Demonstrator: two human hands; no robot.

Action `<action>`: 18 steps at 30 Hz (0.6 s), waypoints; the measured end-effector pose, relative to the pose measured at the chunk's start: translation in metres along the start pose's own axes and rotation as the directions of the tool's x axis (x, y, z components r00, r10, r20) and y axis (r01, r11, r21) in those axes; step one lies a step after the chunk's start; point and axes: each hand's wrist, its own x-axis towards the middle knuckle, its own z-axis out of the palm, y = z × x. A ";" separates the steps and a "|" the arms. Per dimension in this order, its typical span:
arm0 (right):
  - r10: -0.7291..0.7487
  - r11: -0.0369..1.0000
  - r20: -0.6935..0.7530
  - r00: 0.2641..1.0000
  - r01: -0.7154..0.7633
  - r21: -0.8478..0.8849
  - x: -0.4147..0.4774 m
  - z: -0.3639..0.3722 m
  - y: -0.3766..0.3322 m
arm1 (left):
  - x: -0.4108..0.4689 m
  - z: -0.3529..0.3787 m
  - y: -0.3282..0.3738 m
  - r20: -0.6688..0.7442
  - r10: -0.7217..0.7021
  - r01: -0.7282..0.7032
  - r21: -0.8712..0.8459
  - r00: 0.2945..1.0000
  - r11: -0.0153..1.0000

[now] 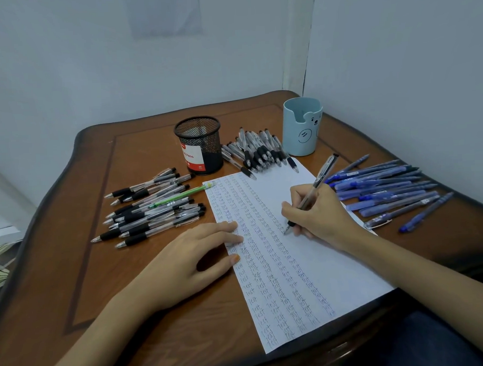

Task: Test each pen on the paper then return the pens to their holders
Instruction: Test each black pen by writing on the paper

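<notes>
right hand (320, 215) around pen (312, 189), tip on paper (335, 264)

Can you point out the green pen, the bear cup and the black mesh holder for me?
green pen (180, 196): head view, middle of its barrel.
bear cup (293, 126): head view, its front wall.
black mesh holder (209, 148): head view, its mesh wall.

- The left hand (199, 256) lies flat, palm down, fingers straight, thumb spread, with the forearm coming from the lower left.
- The right hand (319, 215) pinches a pen (319, 179) between curled fingers and thumb, with the forearm coming from the lower right.
</notes>
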 end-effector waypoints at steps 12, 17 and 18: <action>0.006 1.000 -0.010 1.000 -0.006 0.028 0.002 0.000 -0.001 | 0.000 0.000 -0.001 0.004 -0.003 0.003 -0.011 1.000 1.000; 0.013 1.000 -0.001 1.000 -0.013 0.005 0.003 0.000 0.000 | 0.000 0.000 -0.001 0.006 -0.001 0.001 -0.006 1.000 1.000; 0.015 1.000 -0.008 1.000 -0.015 0.002 0.002 0.000 -0.001 | 0.000 0.000 0.000 0.006 -0.001 0.001 -0.005 1.000 1.000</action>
